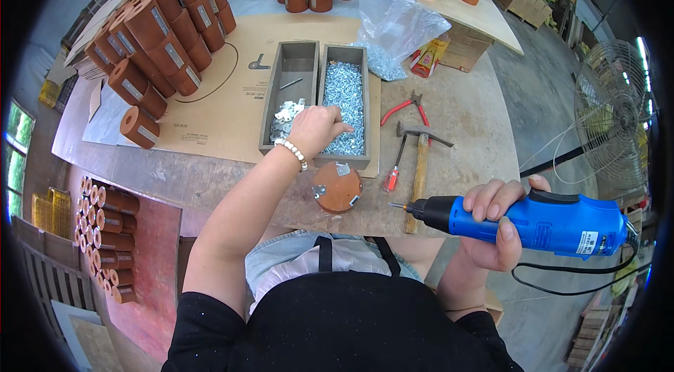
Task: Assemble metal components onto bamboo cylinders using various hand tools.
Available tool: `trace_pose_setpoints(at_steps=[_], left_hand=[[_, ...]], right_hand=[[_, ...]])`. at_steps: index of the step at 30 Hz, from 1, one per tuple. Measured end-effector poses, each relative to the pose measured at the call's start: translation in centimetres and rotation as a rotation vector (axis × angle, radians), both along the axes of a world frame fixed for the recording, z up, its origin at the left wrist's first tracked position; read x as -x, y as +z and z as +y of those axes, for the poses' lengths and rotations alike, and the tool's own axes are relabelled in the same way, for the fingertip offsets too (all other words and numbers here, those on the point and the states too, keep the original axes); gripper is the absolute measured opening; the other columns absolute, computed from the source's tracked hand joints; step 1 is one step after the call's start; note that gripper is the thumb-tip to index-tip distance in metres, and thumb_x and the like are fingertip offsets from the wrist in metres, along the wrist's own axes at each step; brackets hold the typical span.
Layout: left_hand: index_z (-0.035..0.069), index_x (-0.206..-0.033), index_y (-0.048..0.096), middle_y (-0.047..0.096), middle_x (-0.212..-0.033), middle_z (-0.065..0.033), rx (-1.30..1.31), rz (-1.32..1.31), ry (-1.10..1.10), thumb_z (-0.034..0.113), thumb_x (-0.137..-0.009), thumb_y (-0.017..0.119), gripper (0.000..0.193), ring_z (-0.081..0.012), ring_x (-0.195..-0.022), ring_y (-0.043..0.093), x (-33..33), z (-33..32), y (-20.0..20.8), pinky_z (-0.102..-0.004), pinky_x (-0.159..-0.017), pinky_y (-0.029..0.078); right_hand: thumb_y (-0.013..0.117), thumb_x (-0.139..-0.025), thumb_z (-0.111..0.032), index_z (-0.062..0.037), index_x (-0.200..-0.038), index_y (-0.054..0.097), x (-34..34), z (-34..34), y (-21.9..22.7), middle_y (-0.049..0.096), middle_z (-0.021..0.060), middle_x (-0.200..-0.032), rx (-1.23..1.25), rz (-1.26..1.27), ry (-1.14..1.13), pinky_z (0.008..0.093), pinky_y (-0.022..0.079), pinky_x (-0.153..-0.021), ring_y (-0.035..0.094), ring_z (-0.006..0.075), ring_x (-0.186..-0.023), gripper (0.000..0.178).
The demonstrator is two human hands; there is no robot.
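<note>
Left tray (295,63): metal clips (286,113). Right tray (345,54): screws (344,91). Left hand (316,129): fingers curled, hold unclear. Right hand (497,214): wrapped round power screwdriver (562,228).

The electric screwdriver (547,223) is smooth plastic, the screws (344,87) shiny metal, the hammer handle (419,179) matt wood.

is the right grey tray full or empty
Not empty: small silvery screws cover the bottom of the right grey tray; depth unclear.
</note>
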State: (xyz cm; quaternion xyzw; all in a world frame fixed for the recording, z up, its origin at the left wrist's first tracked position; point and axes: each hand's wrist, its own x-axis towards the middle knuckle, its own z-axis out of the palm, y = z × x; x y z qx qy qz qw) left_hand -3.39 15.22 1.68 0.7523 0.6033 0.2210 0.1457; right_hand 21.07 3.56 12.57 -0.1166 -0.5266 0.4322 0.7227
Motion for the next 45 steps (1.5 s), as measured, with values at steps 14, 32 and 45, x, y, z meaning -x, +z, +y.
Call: trace_pose_setpoints(at_steps=[14,32,45], left_hand=[[0.010,-0.095,0.056,0.064,-0.086,0.0028,0.825,-1.928,0.412,0.039,-0.087,0.054,0.029,-0.0123,-0.082,0.060,-5.4,-9.6,5.3,-0.0275,-0.067,0.046],[0.005,-0.100,0.051,0.063,-0.099,-0.0092,0.678,-1.940,0.337,0.032,-0.090,0.054,0.030,-0.0131,-0.078,0.061,-6.1,-11.0,4.9,-0.0282,-0.071,0.050],[0.008,-0.093,0.058,0.066,-0.093,-0.0035,0.597,-1.844,0.230,0.022,-0.091,0.053,0.015,-0.0098,-0.075,0.061,-6.6,-12.3,5.1,-0.0265,-0.071,0.049]], right_hand=[[0.067,-0.077,-0.021,-0.0204,-0.129,0.031,2.6,0.0,0.6,0.049,0.0022,-0.072,-0.110,0.046,-0.107,0.0381,0.045,-0.064,0.052,0.0183,-0.065,0.063],[0.065,-0.078,-0.012,-0.0217,-0.126,0.027,3.1,-0.7,0.2,0.055,0.0061,-0.078,-0.223,-0.172,0.001,0.0426,0.048,-0.066,0.057,0.0226,-0.067,0.062],[0.068,-0.076,-0.017,-0.0196,-0.125,0.031,3.4,-1.1,0.1,0.052,0.0039,-0.071,-0.179,-0.073,-0.082,0.0373,0.046,-0.060,0.053,0.0196,-0.062,0.062]])
